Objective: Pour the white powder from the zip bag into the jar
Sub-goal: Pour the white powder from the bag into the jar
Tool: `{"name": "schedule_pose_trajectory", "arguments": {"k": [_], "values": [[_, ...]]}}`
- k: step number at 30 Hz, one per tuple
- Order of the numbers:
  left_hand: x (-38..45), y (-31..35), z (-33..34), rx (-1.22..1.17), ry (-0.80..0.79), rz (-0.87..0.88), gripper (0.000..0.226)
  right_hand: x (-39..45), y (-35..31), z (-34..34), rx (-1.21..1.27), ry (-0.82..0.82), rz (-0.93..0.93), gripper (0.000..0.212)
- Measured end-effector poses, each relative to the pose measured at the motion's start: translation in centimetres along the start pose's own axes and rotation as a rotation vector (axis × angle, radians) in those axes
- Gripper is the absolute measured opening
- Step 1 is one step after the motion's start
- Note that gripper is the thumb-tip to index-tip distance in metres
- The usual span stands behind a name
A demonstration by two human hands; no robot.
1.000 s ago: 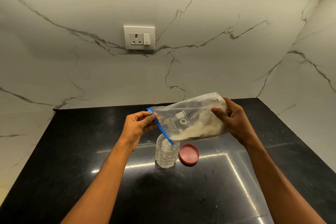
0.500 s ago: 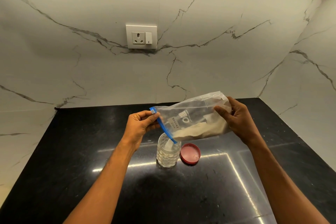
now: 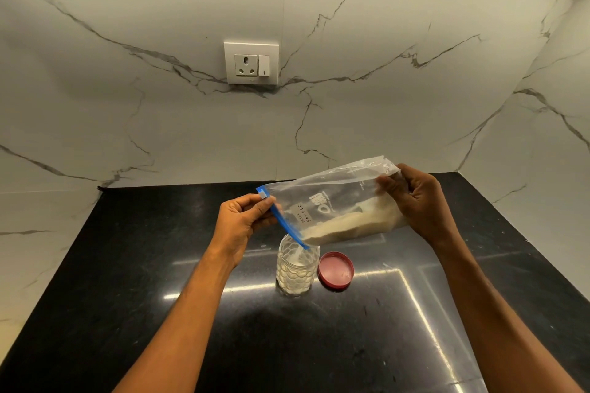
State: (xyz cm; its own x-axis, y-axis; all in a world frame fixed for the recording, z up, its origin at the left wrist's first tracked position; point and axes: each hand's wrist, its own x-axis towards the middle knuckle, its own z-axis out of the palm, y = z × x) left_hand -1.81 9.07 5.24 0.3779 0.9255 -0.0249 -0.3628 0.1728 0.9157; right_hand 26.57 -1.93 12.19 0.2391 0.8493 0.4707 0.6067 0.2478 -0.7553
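Over the last second your right hand point(image 3: 418, 201), clamped on the zip bag point(image 3: 332, 201) base, rose, left hand point(image 3: 245, 220) pinching the blue seal (lower corner over glass jar point(image 3: 297, 265)), so milk powder point(image 3: 351, 225) slides mouthward; pour under way

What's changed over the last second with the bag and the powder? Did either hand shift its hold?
The right hand has raised the closed end of the zip bag, so it slopes more steeply toward the jar. More powder has slid toward the blue zip edge, and the level in the jar looks higher. The left hand still pinches the zip corner. The jar and red lid have not moved.
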Motion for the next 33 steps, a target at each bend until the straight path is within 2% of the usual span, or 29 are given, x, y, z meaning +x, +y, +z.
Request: {"name": "schedule_pose_trajectory", "arguments": {"k": [5, 19, 25, 33], "values": [[-0.2, -0.3, -0.3, -0.017, 0.012, -0.012, 0.024, 0.2, -0.2, 0.0, -0.074, -0.017, -0.018, 0.026], [-0.6, -0.7, -0.5, -0.039, 0.023, -0.037, 0.024, 0.2, -1.1, -0.4, -0.224, -0.078, -0.077, 0.027], [-0.8, -0.8, -0.7, -0.045, 0.021, -0.042, 0.024, 0.2, -1.5, -0.3, -0.256, -0.082, -0.104, 0.034], [-0.6, -0.8, -0.9, -0.055, 0.017, -0.033, 0.02, 0.6, -1.8, -0.3, -0.282, -0.047, -0.166, 0.026]]}}
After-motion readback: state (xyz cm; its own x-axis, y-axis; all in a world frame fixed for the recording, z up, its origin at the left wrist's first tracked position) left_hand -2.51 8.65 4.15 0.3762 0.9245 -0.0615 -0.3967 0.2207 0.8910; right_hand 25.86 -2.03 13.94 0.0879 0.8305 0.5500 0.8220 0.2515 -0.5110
